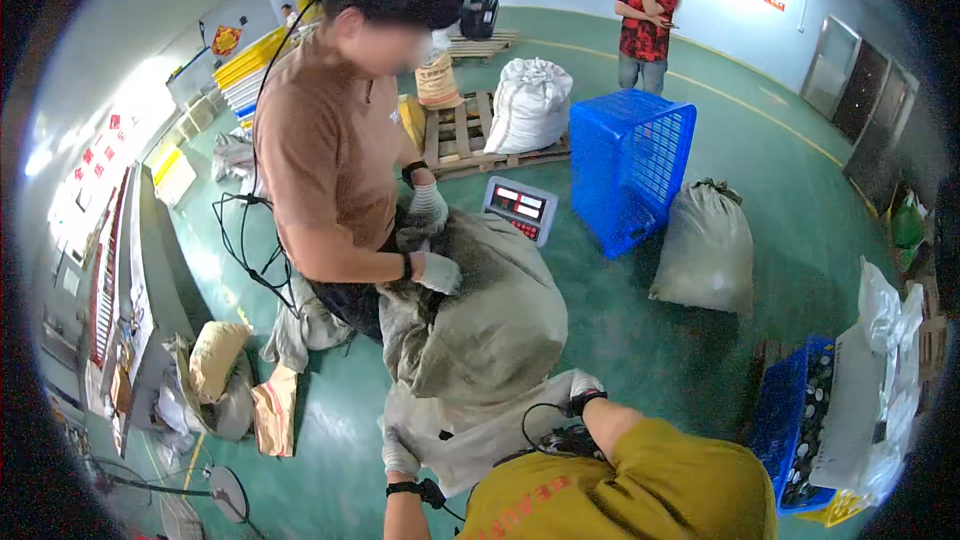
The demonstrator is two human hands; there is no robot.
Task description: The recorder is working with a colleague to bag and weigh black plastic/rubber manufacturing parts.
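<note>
In a white glove, my left hand is closed on the near left edge of a whitish woven sack. My right hand, also gloved, grips the same sack at its right edge. A fuller, dirty grey-beige sack lies tilted against the far side of the whitish one, partly covering it. The gloved hands of a co-worker in a brown shirt hold the dirty sack's dark upper part. Whether its mouth reaches into my sack is hidden.
Beyond the dirty sack is a scale display. A blue crate stands on its side beside a filled sack. At right is a blue crate of dark pieces. A pallet bears a white sack. Another person stands behind.
</note>
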